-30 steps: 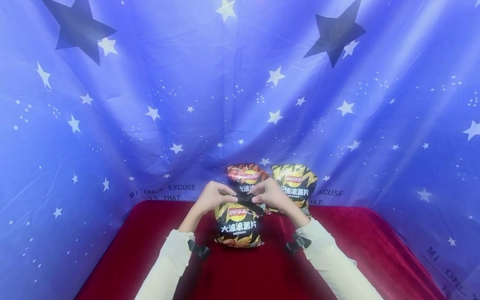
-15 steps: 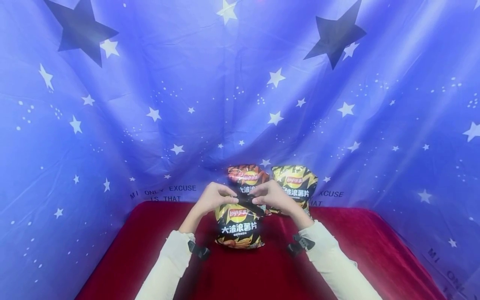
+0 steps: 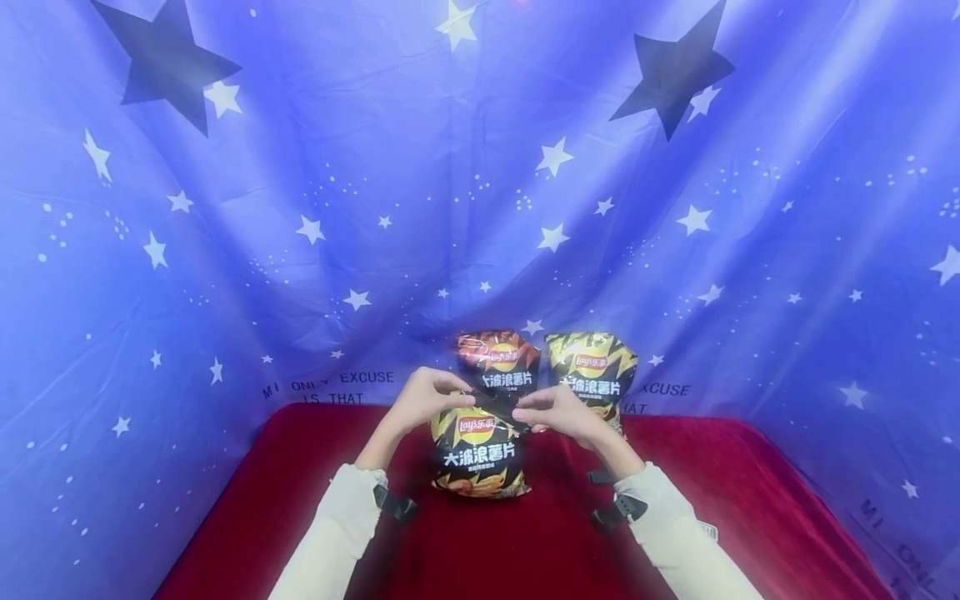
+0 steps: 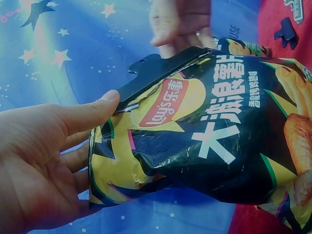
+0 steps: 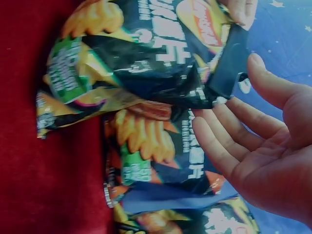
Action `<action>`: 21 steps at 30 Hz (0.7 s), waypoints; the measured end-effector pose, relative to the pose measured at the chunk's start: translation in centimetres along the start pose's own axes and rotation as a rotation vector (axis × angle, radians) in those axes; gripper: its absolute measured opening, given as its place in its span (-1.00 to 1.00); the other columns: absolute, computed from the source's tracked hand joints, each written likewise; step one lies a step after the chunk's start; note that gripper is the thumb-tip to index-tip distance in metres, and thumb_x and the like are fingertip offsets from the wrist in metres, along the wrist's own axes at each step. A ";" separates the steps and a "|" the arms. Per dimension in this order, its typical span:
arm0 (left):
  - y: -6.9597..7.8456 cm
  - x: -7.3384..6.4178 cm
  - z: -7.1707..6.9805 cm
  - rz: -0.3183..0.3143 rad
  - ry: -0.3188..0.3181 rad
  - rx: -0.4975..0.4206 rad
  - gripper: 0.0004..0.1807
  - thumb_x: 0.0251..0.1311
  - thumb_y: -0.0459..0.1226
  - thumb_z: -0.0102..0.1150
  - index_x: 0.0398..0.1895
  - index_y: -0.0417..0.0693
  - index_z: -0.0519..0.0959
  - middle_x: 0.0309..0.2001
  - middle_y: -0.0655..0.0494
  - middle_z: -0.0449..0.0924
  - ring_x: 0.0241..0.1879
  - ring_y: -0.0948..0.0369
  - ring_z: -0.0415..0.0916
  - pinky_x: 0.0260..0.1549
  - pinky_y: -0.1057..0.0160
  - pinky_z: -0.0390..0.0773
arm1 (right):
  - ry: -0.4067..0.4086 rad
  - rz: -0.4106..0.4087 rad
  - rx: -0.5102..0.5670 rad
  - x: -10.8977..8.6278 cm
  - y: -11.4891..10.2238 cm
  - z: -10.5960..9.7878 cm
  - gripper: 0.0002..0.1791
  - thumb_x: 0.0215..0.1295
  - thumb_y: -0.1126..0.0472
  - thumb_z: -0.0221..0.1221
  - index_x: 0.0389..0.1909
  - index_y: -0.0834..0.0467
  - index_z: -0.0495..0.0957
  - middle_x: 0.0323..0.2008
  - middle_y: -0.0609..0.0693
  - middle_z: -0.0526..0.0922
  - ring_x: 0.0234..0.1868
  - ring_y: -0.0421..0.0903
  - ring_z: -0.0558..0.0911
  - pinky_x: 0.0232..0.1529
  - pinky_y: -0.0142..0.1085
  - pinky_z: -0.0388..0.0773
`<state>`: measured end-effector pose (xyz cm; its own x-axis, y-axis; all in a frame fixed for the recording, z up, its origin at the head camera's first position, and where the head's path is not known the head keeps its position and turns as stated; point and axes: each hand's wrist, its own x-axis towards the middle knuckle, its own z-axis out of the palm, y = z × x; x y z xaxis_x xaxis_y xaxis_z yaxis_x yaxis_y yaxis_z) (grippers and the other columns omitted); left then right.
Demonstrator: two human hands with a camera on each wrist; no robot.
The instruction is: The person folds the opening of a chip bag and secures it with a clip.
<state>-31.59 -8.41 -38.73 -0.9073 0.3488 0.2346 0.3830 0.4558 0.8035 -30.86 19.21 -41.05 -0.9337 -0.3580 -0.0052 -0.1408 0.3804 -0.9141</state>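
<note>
A black-and-yellow chip bag (image 3: 480, 454) stands at the middle of the table, a black bag clip (image 4: 156, 73) lying across its folded top. My left hand (image 3: 427, 404) pinches the left end of that top; the left wrist view shows the thumb in front by the clip and the fingers behind. At the clip's other end is my right hand (image 5: 273, 141), its thumb apart from the clip and its fingers loosely extended near the bag's top corner. In the right wrist view it grips nothing.
Behind stand an orange-and-black chip bag (image 3: 498, 360) and, to its right, another yellow-and-black bag (image 3: 592, 367). A second black clip (image 4: 287, 34) lies on the red table cloth (image 3: 480, 550), near a white item (image 3: 707, 530). A blue star-printed curtain (image 3: 420, 167) hangs behind.
My right hand has drawn slightly right and down, its thumb and fingers coming off the clip. My left hand has stayed at the bag's top, and the bag has barely moved.
</note>
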 end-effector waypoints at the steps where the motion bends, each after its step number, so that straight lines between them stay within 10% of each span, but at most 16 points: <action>1: -0.1 0.0 0.0 0.001 0.000 0.004 -0.79 0.12 -0.16 0.50 -0.20 -0.01 0.80 -0.18 0.08 0.81 -0.07 0.15 0.69 0.02 0.07 0.65 | -0.010 0.000 0.013 -0.1 0.3 0.1 -0.48 0.31 0.16 0.36 0.15 0.44 0.57 0.14 0.37 0.65 -0.12 0.00 0.77 0.01 0.00 0.72; 10: -1.2 -0.9 0.0 -0.010 0.100 -0.131 -0.66 0.19 -0.17 0.45 0.00 -0.10 0.74 -0.01 -0.05 0.77 0.03 0.06 0.69 0.09 0.06 0.66 | 0.032 -0.009 0.086 -0.4 1.5 0.8 -0.58 0.30 0.27 0.34 0.07 0.48 0.60 0.11 0.38 0.65 -0.19 -0.04 0.77 -0.01 0.11 0.70; 21: -4.3 -4.0 0.5 -0.259 0.171 -0.428 -0.31 0.30 -0.14 0.34 0.40 -0.30 0.39 0.29 -0.34 0.50 0.30 -0.17 0.48 0.33 -0.15 0.46 | 0.043 -0.012 0.133 -0.4 2.5 0.6 -0.56 0.33 0.27 0.33 0.10 0.49 0.58 0.11 0.36 0.67 -0.19 -0.09 0.77 0.03 0.08 0.69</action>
<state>-29.52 -11.39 -43.44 -0.9919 0.1143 0.0562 0.0701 0.1212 0.9902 -30.65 19.81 -43.53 -0.9459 -0.3238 0.0206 -0.1097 0.2594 -0.9595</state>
